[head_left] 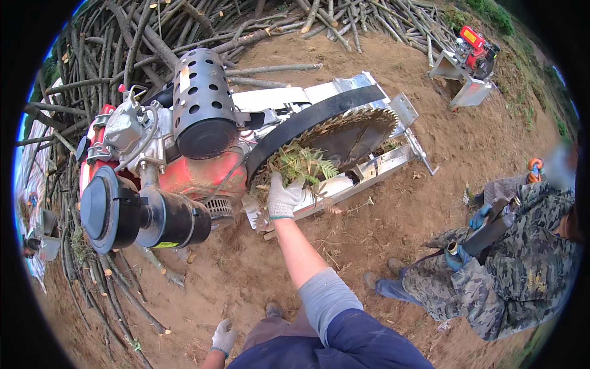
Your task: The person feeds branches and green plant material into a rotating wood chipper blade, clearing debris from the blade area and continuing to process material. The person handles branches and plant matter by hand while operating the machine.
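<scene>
My right hand (284,197), in a white knit glove, closes on a clump of green and brown fern fronds (302,163). The clump lies against the lower side of a large toothed circular saw blade (350,144), under its curved black guard (313,120). Some of my fingers are hidden by the leaves. The blade sits in a pale metal frame (375,169) joined to a red engine (206,175). Down by my leg hangs my left hand (224,337), also gloved, its fingers loosely apart with nothing in them.
A perforated black muffler (206,101) and a round black air filter (110,209) jut from the engine. Cut branches (153,37) pile up behind and left. At right, a person in camouflage (491,264) holds a dark object. Another red-engined machine (470,61) stands far right.
</scene>
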